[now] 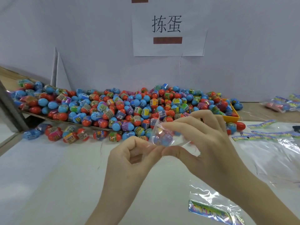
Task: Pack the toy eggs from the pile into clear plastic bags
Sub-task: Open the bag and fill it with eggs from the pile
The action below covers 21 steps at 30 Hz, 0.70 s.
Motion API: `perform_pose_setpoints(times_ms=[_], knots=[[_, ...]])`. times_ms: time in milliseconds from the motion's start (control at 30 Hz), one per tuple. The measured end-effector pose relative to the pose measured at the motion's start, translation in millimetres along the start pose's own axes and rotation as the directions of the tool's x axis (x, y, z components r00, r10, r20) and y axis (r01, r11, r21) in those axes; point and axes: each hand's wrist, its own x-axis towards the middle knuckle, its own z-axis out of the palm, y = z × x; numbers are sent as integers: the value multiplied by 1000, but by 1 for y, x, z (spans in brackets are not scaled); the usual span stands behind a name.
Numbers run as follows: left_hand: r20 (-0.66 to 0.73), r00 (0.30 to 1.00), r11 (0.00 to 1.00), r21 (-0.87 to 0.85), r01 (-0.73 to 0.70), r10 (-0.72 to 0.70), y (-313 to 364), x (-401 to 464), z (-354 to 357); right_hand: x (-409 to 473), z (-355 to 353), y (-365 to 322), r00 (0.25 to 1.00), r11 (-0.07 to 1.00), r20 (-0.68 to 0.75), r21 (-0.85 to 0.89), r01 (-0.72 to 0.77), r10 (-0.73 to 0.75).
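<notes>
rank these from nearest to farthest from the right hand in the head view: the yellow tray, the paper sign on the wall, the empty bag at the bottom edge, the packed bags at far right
From the right hand:
1. Yellow tray, just behind it, under the pile's right end.
2. Empty bag, below it on the near table edge.
3. Packed bags, far right.
4. Paper sign, up on the wall.

Looks like a small packing workstation, not a home. There's a huge pile of toy eggs (pixel 123 108) on a white table (pixel 48 176), a paper sign (pixel 168 28) with Chinese characters taped to the backdrop, and loose bags (pixel 272 148) with printed headers at the right.
</notes>
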Motion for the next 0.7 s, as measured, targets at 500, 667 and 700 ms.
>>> perform_pose_setpoints(times_ms=[500, 667, 700], knots=[[246, 950, 981, 71, 181, -193, -14, -6, -6, 1, -5, -1, 1000, 1000, -22, 19, 11, -11], [221, 957, 982, 75, 174, -187, -20, -7, -6, -3, -14, -3, 962, 957, 270, 286, -39, -41], [215, 963, 985, 105, 141, -161, -21, -8, -7, -3, -17, -3, 947, 938, 319, 337, -81, -33]])
